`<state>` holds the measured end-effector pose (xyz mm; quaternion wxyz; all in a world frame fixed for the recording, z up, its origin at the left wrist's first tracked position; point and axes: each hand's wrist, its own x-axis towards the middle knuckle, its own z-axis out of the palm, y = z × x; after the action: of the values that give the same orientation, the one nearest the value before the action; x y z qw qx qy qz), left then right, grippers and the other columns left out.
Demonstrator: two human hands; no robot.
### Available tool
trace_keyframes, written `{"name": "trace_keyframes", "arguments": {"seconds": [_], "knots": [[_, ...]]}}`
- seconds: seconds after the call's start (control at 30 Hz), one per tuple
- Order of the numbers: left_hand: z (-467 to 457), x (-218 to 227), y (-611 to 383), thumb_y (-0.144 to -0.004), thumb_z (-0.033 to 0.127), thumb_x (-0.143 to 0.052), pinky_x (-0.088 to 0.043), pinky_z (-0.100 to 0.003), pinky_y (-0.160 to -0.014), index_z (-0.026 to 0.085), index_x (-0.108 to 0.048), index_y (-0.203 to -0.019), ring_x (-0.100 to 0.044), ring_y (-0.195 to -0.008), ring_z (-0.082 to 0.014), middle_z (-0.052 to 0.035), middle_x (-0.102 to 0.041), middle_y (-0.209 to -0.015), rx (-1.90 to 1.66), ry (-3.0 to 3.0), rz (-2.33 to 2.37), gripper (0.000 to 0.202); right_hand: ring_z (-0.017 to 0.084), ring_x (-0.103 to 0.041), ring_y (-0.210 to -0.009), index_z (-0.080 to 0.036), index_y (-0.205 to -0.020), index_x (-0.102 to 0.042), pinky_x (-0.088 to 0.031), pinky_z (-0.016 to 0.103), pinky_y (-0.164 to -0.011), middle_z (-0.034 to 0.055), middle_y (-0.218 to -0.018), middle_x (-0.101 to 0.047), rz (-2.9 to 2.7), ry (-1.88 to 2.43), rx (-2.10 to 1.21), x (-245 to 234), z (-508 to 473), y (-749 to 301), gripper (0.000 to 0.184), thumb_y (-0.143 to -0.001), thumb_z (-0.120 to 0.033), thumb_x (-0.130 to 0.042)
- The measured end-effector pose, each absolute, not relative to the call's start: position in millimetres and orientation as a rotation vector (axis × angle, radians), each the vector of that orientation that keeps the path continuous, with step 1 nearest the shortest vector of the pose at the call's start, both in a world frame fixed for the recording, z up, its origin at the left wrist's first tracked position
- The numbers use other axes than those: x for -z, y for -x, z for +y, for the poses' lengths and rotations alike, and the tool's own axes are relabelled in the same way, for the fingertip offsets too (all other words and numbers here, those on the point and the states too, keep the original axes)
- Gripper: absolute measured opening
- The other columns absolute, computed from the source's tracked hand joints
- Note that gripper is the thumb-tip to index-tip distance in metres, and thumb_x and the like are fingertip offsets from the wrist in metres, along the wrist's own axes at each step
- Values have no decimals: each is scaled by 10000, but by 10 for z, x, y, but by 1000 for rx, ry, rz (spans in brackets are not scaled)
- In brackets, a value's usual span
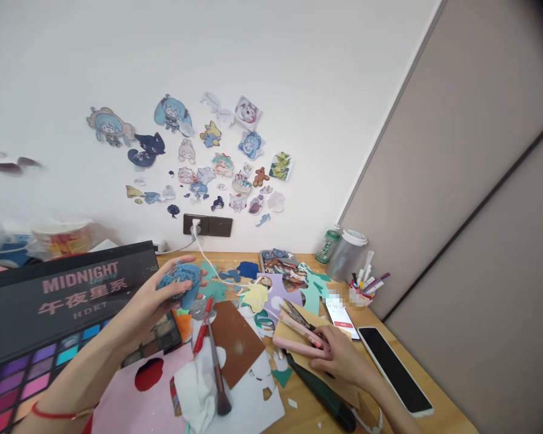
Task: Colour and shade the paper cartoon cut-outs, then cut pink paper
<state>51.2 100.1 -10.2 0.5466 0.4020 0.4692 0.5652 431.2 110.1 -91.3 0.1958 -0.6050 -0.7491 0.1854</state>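
My left hand [177,288] is raised over the left side of the desk, fingers curled around a blue layered cutout [190,294] with a figure on it. Its material is hard to tell. On the right, my right hand [339,355] grips a pink two-armed tool that looks like a small hair straightener [298,346], its arms apart. Dark metal scissor-like blades [294,312] lie along its upper arm; whether my fingers also hold them is unclear. Beneath is a tan sheet [308,316]. A dark green long-handled tool [321,392] lies just below this hand.
An open eyeshadow palette [79,289] fills the left. A red pen-like cutter [203,325], a makeup brush [217,374], a brown sheet [235,340] and paper scraps cover the middle. Two phones [396,371] [342,316], a pen cup [362,293] and a can [329,244] stand right. A white cord [208,263] crosses behind.
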Motion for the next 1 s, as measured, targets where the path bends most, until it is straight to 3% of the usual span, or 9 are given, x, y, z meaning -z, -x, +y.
{"name": "trace_keyframes", "arguments": {"seconds": [0.13,0.2,0.33,0.43,0.57,0.63,0.73,0.9,1.0], "knots": [[986,161,-723,-670,354,-718,-493,-194,-728,335,-460,-1197,-601,-987,-198,-6,-621,-1120,-1328,-908,1044,587,247,-529,-973,-202,-1056,-566,-419,373,-832,75,-1041,-578,-2188,1549,-550,654,1044,-4044,361,-751,-393,-599],[974,233,-865,-716,386,-673,-476,-261,-843,346,-438,-1222,-573,-1047,-219,-17,-589,-1178,-1282,-930,1028,560,233,-531,-1007,-230,-1104,-547,-433,367,-852,70,-1094,-566,-2132,1461,-719,538,988,-3812,360,-795,-415,-553],[923,405,-1108,-776,456,-596,-215,-358,-1100,368,-447,-1256,-325,-1293,-223,13,-450,-1342,-1207,-1070,1069,510,219,-500,-1109,-254,-1233,-489,-423,346,-918,65,-1196,-546,-2089,1171,-1051,430,928,-3351,463,-802,-408,-564],[892,504,-1186,-805,477,-552,-206,-394,-1104,349,-335,-1347,-265,-1323,-227,-11,-447,-1345,-1148,-1119,940,597,210,-543,-1037,-221,-1169,-552,-416,342,-916,57,-1103,-609,-2047,1001,-1203,469,1000,-3121,398,-825,-420,-543],[927,590,-1181,-834,498,-497,-115,-419,-1123,315,-211,-1401,-191,-1347,-237,-8,-283,-1446,-1058,-1298,938,661,202,-590,-859,-161,-960,-646,-457,319,-780,44,-866,-656,-1909,910,-1419,616,1193,-3001,351,-815,-466,-549],[971,630,-1161,-821,522,-503,-136,-413,-1120,287,-132,-1418,-212,-1339,-241,-38,-271,-1450,-1062,-1300,911,741,204,-591,-853,-153,-953,-649,-451,323,-773,48,-861,-657,-1835,875,-1479,667,1316,-3022,365,-795,-474,-577],[1044,682,-1114,-781,549,-546,-244,-373,-1085,242,-89,-1414,-305,-1298,-227,-102,-384,-1376,-1121,-1221,893,839,199,-594,-848,-157,-929,-656,-441,334,-798,46,-848,-661,-1748,928,-1441,673,1590,-3169,370,-759,-483,-614],[1138,706,-976,-748,537,-577,-361,-336,-967,220,-263,-1325,-507,-1092,-223,-98,-563,-1136,-1214,-1173,1027,730,163,-564,-644,-158,-758,-644,-466,303,-616,14,-672,-619,-1597,1373,-1045,627,2399,-3647,316,-756,-471,-606],[1177,705,-909,-763,481,-570,-404,-324,-858,211,-315,-1266,-574,-911,-199,-68,-594,-1012,-1221,-1157,1010,625,156,-587,-698,-114,-823,-626,-487,307,-644,26,-781,-626,-1507,1486,-870,614,2956,-3890,252,-824,-361,-579]]}}
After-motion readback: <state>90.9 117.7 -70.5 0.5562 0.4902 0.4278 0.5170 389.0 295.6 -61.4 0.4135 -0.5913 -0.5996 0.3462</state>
